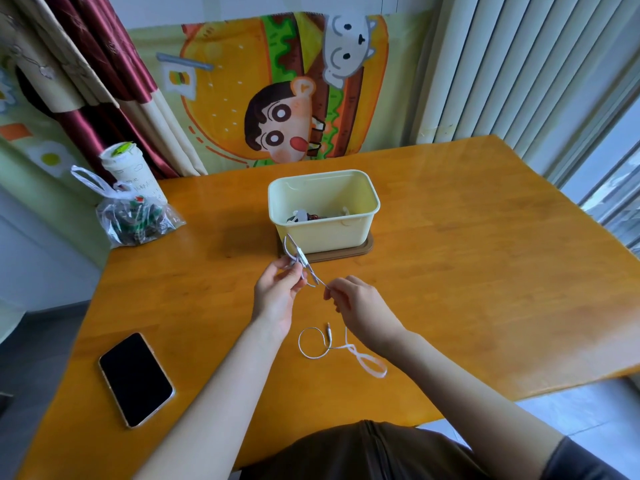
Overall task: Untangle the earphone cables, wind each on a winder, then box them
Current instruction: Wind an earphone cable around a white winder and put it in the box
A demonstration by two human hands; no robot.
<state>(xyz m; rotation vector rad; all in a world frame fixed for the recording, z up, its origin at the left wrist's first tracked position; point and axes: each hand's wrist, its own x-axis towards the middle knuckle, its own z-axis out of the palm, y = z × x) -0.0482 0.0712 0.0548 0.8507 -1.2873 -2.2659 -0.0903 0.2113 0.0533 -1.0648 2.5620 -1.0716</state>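
A white earphone cable [313,344] hangs between my hands above the wooden table [450,271]. My left hand [277,289] pinches a bunch of its upper part, where the inline remote sticks up in front of the box. My right hand [356,299] pinches the same cable a little lower and to the right. The rest of the cable lies in loose loops on the table under my right wrist, with the plug end pointing up. A pale yellow box [323,211] stands on its brown lid [367,249] behind my hands; dark and white items lie inside, too small to identify.
A black phone [135,379] lies face up at the near left. A clear plastic bag [133,216] and a paper cup [130,174] sit at the table's far left corner. A cartoon cloth and curtains hang behind the table.
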